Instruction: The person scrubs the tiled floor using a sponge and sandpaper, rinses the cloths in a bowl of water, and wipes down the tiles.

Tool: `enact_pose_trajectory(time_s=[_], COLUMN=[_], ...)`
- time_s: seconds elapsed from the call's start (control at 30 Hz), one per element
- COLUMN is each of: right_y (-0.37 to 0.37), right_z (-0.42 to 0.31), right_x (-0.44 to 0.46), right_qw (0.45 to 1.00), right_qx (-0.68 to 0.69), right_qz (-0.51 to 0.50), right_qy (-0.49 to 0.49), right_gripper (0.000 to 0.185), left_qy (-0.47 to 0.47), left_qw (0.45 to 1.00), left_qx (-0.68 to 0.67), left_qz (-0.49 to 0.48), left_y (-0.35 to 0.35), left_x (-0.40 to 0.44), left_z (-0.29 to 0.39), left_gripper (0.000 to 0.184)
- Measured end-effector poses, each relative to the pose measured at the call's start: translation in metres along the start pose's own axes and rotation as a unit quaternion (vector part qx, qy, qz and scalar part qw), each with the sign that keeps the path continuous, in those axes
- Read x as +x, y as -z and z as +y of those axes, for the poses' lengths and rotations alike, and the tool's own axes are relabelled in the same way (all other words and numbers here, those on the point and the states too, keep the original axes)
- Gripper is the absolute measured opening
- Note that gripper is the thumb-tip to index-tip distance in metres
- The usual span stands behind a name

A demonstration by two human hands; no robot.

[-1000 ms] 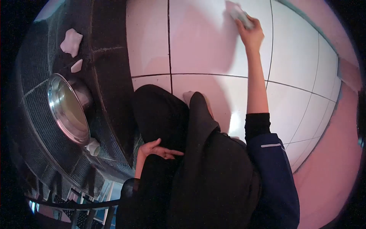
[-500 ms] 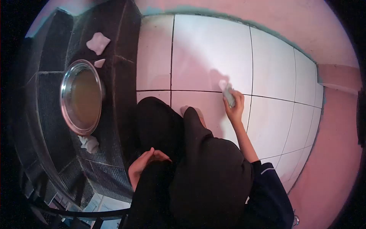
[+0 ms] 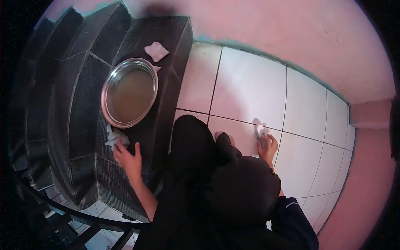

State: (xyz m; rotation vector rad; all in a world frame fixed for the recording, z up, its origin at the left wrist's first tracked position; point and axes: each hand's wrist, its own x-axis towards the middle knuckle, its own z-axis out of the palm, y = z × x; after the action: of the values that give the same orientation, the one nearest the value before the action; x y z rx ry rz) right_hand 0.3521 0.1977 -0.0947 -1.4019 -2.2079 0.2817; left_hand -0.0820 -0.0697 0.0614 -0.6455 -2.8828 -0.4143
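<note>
My left hand (image 3: 130, 160) reaches over the dark step, thumb and fingers apart. Its fingertips meet the edge of a crumpled grey cloth (image 3: 116, 138), which lies below the rim of a metal basin (image 3: 106, 112) holding murky brownish water. On the white floor tiles, my right hand (image 3: 268, 148) is closed around a small grey-green piece with a white end (image 3: 261, 132). It looks like a sponge or folded cloth; I cannot tell which. The white end points away from me and rests on or just above the tile.
A pale, star-edged flat piece (image 3: 156, 51) lies on the step beyond the basin, and a smaller pale scrap (image 3: 156, 69) shows behind its rim. Black tiled stairs (image 3: 85, 137) rise at the left, with a dark railing (image 3: 83, 216) below. A pink wall (image 3: 266, 29) borders the floor tiles (image 3: 250, 83).
My left hand has gone from my lap out left to the grey cloth. The view has swung left, so the basin appears further right. My right hand still grips the small piece at the floor.
</note>
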Motion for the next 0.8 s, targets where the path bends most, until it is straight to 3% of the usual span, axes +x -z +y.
enact_pose_trajectory(time_s=[0.33,0.4,0.47,0.53,0.57,0.6,0.63,0.67,0.7,0.73,0.8], right_y=[0.003,0.003,0.0,-0.001,-0.057,-0.046,-0.03,-0.025,-0.028,-0.027,-0.026], right_z=[0.002,0.0,0.0,0.014,0.096,0.08,0.057,0.048,0.052,0.053,0.056], right_x=[-0.003,-0.004,-0.006,-0.007,-0.026,-0.025,-0.02,-0.012,-0.012,-0.013,-0.014], right_qw=[1.0,0.999,0.999,1.0,0.997,0.996,0.993,0.998,0.998,0.999,0.999], right_qx=[0.013,0.039,0.041,0.026,-0.006,0.006,0.116,0.067,0.06,0.051,0.039], right_qz=[0.005,0.0,0.003,0.001,0.013,0.007,0.009,0.0,0.0,0.0,0.002], right_qy=[0.011,-0.016,0.007,0.001,0.073,0.092,-0.029,-0.017,-0.012,0.0,0.01], right_gripper=[0.044,0.046,0.047,0.048,0.047,0.047,0.044,0.045,0.045,0.045,0.045], left_qy=[0.111,0.159,0.13,0.146,0.149,0.118,0.099,0.084,0.135,0.074,0.042], left_qw=[0.993,0.985,0.98,0.954,0.94,0.919,0.861,0.839,0.84,0.857,0.822], left_qx=[0.013,-0.044,-0.126,-0.174,-0.175,-0.218,-0.362,-0.433,-0.446,-0.409,-0.501], left_qz=[0.025,0.042,0.081,0.194,0.253,0.307,0.343,0.317,0.279,0.305,0.269], left_y=[-0.004,-0.004,-0.004,0.023,0.033,0.046,0.048,0.066,0.083,0.076,0.078], left_x=[0.022,0.03,0.042,0.05,0.056,0.064,0.075,0.081,0.087,0.104,0.124], left_z=[-0.01,-0.018,-0.033,-0.019,-0.015,-0.008,-0.002,0.013,0.03,0.025,0.042], left_gripper=[0.037,0.034,0.034,0.036,0.035,0.032,0.032,0.032,0.029,0.027,0.027])
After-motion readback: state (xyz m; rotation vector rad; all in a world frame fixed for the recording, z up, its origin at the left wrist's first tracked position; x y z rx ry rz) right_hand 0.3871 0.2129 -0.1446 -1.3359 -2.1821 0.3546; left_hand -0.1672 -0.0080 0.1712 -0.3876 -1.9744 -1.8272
